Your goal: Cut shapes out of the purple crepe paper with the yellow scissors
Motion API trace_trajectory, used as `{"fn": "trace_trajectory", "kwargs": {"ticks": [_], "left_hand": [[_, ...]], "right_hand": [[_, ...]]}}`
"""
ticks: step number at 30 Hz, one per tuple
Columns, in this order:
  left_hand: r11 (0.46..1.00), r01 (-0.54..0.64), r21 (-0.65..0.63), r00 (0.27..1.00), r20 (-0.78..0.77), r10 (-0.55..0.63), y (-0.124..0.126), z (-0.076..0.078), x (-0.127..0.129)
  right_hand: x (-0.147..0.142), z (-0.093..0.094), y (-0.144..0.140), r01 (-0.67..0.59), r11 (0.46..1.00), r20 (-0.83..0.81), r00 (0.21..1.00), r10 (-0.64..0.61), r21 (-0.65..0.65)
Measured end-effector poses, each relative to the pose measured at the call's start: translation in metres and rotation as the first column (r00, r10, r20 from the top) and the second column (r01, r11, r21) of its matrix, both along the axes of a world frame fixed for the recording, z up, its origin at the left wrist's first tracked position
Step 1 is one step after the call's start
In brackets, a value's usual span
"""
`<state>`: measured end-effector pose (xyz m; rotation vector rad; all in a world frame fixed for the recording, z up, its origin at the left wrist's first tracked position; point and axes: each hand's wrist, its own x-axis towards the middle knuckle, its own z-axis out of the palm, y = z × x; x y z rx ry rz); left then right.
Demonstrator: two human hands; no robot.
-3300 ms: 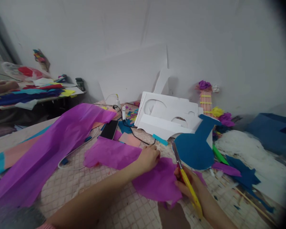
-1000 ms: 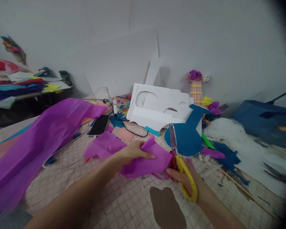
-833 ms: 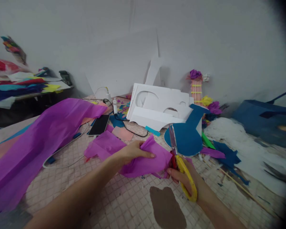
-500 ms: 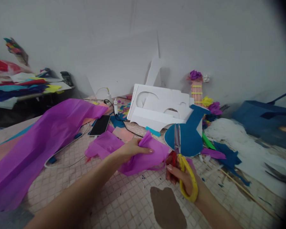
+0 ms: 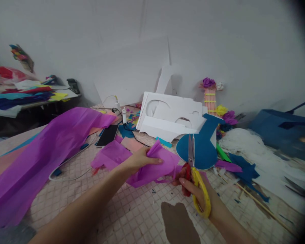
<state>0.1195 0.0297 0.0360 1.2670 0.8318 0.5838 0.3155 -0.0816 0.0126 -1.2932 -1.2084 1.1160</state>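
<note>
My left hand (image 5: 139, 161) pinches a folded piece of purple tissue paper (image 5: 157, 167) and lifts it off the tiled table (image 5: 132, 217). My right hand (image 5: 197, 193) grips yellow and red handled scissors (image 5: 194, 176), their blades together and pointing up and away. The scissors sit just right of the paper's edge, and my right fingertips touch that edge. Another purple scrap (image 5: 109, 156) lies just left of my left hand.
A long purple tissue sheet (image 5: 48, 152) drapes across the left. A phone (image 5: 107, 135), cables and a glue bottle (image 5: 124, 117) lie beyond. White foam board cutouts (image 5: 170, 117), a blue guitar-shaped cutout (image 5: 202, 145), white fluff (image 5: 256, 156), sticks and paper scraps fill the right.
My left hand lifted the purple piece from flat on the table. The scissors drew back out of the paper to its right edge, and their blades swung more upright.
</note>
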Motion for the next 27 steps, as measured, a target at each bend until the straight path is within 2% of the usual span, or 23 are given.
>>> {"fn": "trace_trajectory", "kwargs": {"ticks": [4,8,12,16,24,27], "left_hand": [[0.995,-0.021,0.093,1.0,-0.006,0.021,-0.002,0.0,0.001],[0.965,-0.054,0.256,0.997,-0.038,0.066,-0.004,0.002,0.001],[0.897,-0.094,0.432,0.989,-0.064,0.135,-0.006,0.002,0.003],[0.805,-0.126,0.58,0.975,-0.076,0.208,-0.011,0.0,0.007],[0.718,-0.106,0.688,0.959,-0.121,0.258,-0.027,-0.003,0.019],[0.717,-0.08,0.692,0.959,-0.144,0.246,-0.03,-0.005,0.021]], "right_hand": [[-0.005,-0.01,0.001,0.044,0.999,-0.145,0.988,-0.044,-0.007],[-0.015,-0.023,0.002,0.148,0.989,-0.193,0.971,-0.142,0.017],[-0.022,-0.021,0.003,0.306,0.948,-0.243,0.93,-0.277,0.092],[-0.029,-0.019,0.002,0.324,0.94,-0.261,0.921,-0.288,0.104],[-0.036,-0.02,0.007,0.358,0.93,-0.241,0.913,-0.33,0.079],[-0.036,-0.023,0.009,0.383,0.923,-0.233,0.902,-0.364,0.04]]}}
